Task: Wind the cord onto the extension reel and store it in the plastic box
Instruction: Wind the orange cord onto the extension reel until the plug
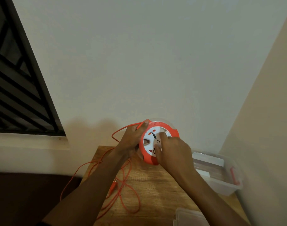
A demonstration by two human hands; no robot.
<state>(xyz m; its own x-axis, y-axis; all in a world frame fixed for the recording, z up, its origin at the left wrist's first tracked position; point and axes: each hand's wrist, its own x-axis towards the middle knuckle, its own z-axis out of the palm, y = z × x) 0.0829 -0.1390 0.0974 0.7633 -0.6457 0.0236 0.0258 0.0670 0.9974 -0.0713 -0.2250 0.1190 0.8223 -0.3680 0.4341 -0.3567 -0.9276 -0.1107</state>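
The extension reel (157,141), orange-rimmed with a white socket face, is held tilted above the far end of the wooden table (149,181). Its left edge is gripped by the left hand (131,137), with the cord (123,181) passing by the thumb. The right hand (172,150) is pressed on the white face, fingers bent into its recesses, seemingly to turn it. Much of the cord is seen loose, looped over the table and off its left edge, so winding is judged well short of finished. The clear plastic box (221,180) stands open at the right, with nothing visibly stored; its lid (188,216) lies nearer.
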